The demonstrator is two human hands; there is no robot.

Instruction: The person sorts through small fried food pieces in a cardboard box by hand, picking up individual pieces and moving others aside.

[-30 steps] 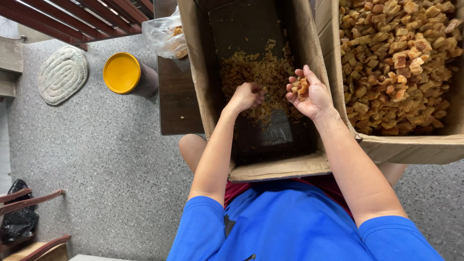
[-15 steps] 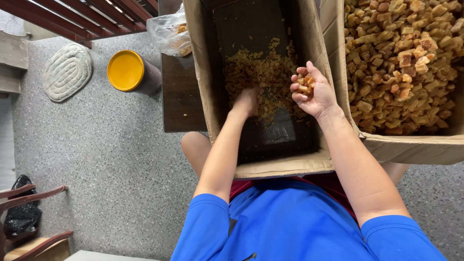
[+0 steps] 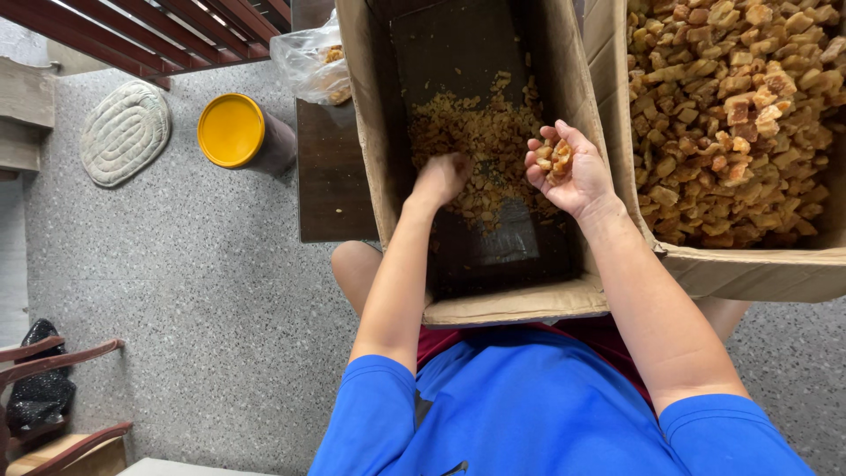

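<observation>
A tall cardboard box (image 3: 379, 167) rests on my lap, with a dark liner and a heap of small tan crumbs (image 3: 476, 132) inside. My left hand (image 3: 441, 179) is down in the box, fingers curled into the crumbs, slightly blurred. My right hand (image 3: 568, 172) is raised over the box's right side, palm up and cupped around a few brown chunks (image 3: 557, 159). To the right stands a second cardboard box (image 3: 749, 269) filled with larger brown chunks (image 3: 731, 115).
A dark wooden stool (image 3: 330, 176) stands left of the box, with a clear plastic bag (image 3: 313, 62) of pieces at its far end. A yellow-lidded tub (image 3: 233, 132) and an oval woven mat (image 3: 123, 132) lie on the speckled floor. A chair (image 3: 44, 388) is at bottom left.
My left hand has reached deeper into the crumbs. My right hand with the chunks has stayed over the right side of the box.
</observation>
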